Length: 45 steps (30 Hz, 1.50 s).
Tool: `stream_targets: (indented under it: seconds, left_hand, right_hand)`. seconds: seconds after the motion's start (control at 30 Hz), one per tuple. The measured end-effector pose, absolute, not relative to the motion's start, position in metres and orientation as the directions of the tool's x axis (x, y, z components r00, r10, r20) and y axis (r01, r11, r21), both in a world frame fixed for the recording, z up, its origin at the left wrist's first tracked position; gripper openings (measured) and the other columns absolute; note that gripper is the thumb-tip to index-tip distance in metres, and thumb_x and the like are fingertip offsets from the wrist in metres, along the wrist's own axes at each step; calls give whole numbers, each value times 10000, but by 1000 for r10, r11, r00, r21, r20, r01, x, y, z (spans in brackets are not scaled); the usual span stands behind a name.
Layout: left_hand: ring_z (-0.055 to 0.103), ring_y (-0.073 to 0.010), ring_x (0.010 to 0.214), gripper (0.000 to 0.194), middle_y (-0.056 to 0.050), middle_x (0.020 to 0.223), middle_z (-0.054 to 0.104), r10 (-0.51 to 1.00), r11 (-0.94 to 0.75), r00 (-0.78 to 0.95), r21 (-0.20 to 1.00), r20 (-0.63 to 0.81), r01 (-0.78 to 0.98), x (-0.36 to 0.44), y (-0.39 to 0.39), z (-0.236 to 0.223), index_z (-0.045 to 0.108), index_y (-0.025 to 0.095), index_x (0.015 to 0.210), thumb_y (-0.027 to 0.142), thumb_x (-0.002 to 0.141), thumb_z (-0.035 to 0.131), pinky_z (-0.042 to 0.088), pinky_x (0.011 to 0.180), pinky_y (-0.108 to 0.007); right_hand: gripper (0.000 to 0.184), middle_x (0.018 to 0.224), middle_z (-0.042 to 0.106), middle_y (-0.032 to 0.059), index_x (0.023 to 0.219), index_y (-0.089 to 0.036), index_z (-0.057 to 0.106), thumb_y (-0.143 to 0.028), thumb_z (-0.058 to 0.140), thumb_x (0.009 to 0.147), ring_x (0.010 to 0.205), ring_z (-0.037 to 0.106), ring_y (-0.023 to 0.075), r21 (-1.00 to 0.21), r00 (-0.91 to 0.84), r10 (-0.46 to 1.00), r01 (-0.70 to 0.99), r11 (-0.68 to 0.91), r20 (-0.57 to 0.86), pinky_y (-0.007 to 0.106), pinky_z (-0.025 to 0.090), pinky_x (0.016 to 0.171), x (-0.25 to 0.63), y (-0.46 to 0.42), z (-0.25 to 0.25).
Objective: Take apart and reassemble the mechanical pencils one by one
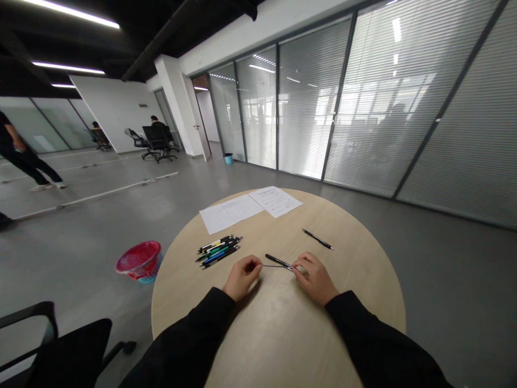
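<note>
Hands are seen from the head camera, held close together above the near part of a round pale-wood worktop (355,280), with black sleeves (189,339) covering both forearms. The left hand (243,277) is clenched in a pinch on one end of a thin rod (277,266), possibly a pen refill. A black pen (278,262) is grasped near one end by the closed grip of the right hand (315,278). Rod and pen are brought together at the right hand's fingers, but whether they are joined cannot be made out.

A bundle of pens (218,251) is laid side by side on the worktop, left of the hands and not touched. A single dark pen (317,238) is lying apart, beyond the right hand. Two sheets of paper (231,214) (275,201) are placed edge to edge at the far side.

A red wastebasket (139,261) is standing on the grey floor (92,237) beside the worktop, and a black chair (68,350) is seen at lower left. Further off, a standing person (24,151) and a second person (157,123) beyond black office chairs (156,141) are visible. Glass partitions with blinds (307,97) are ranged along the right.
</note>
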State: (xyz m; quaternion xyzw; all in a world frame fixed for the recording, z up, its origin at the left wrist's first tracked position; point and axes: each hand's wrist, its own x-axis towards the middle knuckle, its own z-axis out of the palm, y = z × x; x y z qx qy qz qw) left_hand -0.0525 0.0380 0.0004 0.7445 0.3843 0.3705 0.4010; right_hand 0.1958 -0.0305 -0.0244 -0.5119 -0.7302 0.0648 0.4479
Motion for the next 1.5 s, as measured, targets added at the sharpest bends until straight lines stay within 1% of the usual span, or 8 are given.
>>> stream_targets:
  seconds: [0.2,0.47,0.7,0.77,0.9,1.13,1.37,1.5]
  left_hand:
    - [560,-158,667,202,-29,713,627,867,-396,430,872,252,289,-53,37,1,642,158,774,353,821,631,444,640,-257]
    - [573,-165,673,199,-33,714,639,883,-394,388,865,264,310,-58,45,-3,640,160,767,346,827,605,446,654,-268]
    - [553,-158,661,187,-25,720,620,882,-445,360,791,305,419,-66,50,-1,624,159,784,321,850,560,428,636,-265]
    - [552,-156,662,183,-26,726,624,870,-464,400,754,290,464,-67,51,-3,637,158,804,311,859,551,422,635,-264]
    - [553,-156,667,178,-34,761,645,824,-511,524,678,214,528,-69,51,-5,675,164,851,296,859,557,418,638,-265]
    - [563,-164,728,128,-40,808,627,749,-604,639,576,175,551,-65,45,2,673,173,834,223,838,555,430,691,-269]
    - [564,-171,761,101,-40,826,599,716,-647,682,507,149,569,-61,40,5,645,182,805,182,827,547,428,706,-272]
    - [563,-173,770,94,-43,844,600,715,-653,683,495,151,574,-62,40,3,639,183,823,184,830,544,429,714,-278]
  right_hand:
    - [139,857,587,60,800,-209,618,-153,533,894,854,564,216,-556,-82,812,689,465,578,343,464,779,194,-32,-22]
    - [139,853,592,58,792,-207,611,-118,539,870,847,566,214,-559,-53,809,696,450,585,336,455,773,201,-30,-24]
    - [129,819,581,46,777,-196,606,-128,546,870,817,551,202,-550,6,802,731,404,597,318,437,752,206,-30,-24]
    - [119,820,578,48,778,-193,604,-137,555,871,831,550,207,-545,14,804,743,389,594,319,437,764,207,-30,-26]
    - [121,830,585,52,774,-191,604,-143,562,877,834,551,209,-522,-2,818,769,369,575,317,434,775,204,-32,-26]
    - [167,814,591,50,732,-190,600,-118,554,876,834,542,202,-445,-70,834,820,360,547,301,417,772,193,-37,-25]
    - [151,826,606,54,750,-182,621,-121,566,876,840,530,201,-383,-134,842,845,373,523,308,407,768,187,-37,-28]
    - [150,819,617,52,759,-179,646,-131,580,884,831,528,196,-313,-183,853,876,367,488,310,408,782,184,-39,-25]
